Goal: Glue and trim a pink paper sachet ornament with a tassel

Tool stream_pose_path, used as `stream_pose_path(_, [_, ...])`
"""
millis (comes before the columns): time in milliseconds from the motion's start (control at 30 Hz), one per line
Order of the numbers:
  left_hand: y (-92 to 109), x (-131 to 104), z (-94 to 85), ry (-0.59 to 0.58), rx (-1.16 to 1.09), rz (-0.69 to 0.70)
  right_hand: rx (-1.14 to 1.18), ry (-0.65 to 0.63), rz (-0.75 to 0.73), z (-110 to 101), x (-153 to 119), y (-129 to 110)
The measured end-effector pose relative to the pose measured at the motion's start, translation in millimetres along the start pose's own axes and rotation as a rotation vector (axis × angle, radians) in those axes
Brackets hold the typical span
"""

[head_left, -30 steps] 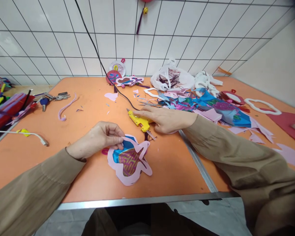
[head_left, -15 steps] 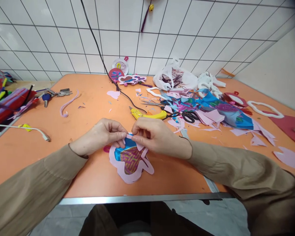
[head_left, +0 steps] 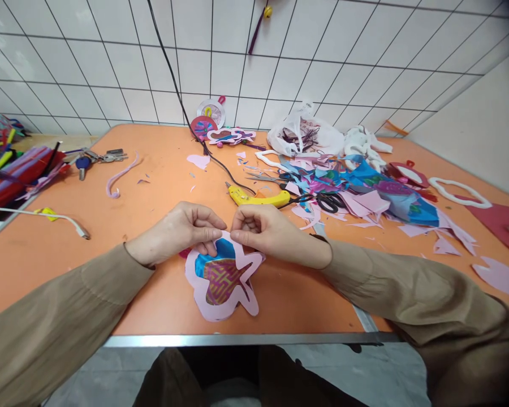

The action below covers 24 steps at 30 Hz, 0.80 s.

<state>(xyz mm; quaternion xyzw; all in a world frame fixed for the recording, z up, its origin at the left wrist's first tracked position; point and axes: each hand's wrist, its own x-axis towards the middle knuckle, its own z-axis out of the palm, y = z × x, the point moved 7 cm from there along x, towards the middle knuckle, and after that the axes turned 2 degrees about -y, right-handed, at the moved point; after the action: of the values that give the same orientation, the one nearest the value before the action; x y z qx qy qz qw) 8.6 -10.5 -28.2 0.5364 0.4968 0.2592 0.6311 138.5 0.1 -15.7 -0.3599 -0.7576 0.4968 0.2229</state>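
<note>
A pink-bordered fabric and paper cutout (head_left: pixel 214 305), with blue and patterned purple-gold cloth in its middle, hangs tilted over the near part of the table. My left hand (head_left: pixel 186 233) pinches its upper left edge between thumb and fingers. At the top edge, right beside the left fingertips, my right hand (head_left: pixel 265 229) is closed in a pinch on the pink border. A bit of dark pink shows behind the cutout near my left fingers. Just beyond my hands lies a yellow glue gun (head_left: pixel 258 196) with a black cord.
Scissors (head_left: pixel 328 202), pink paper scraps and blue cloth (head_left: pixel 419 209) cover the right side. A white plastic bag (head_left: pixel 305 135) and finished-looking ornaments (head_left: pixel 231 135) stand by the tiled wall. Keys (head_left: pixel 106 156), a pink pipe cleaner (head_left: pixel 114 183) and a white cable (head_left: pixel 74 223) lie left.
The cutout has turned a little, its lower end swinging left, and more of its top border shows. My right fingers have shifted slightly along the top edge. The camera view has moved slightly.
</note>
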Motion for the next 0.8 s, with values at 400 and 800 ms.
stream_pose_path(400, [-1.4,3.4,-0.9,-0.010,0.010,-0.008,0.285,-0.046,0.131,10.2,-2.2,8.2])
stream_pose_path(800, [3.2,-1.5,0.2,-0.007,-0.168,0.012,0.426,-0.047,0.031,4.8,4.1,9.2])
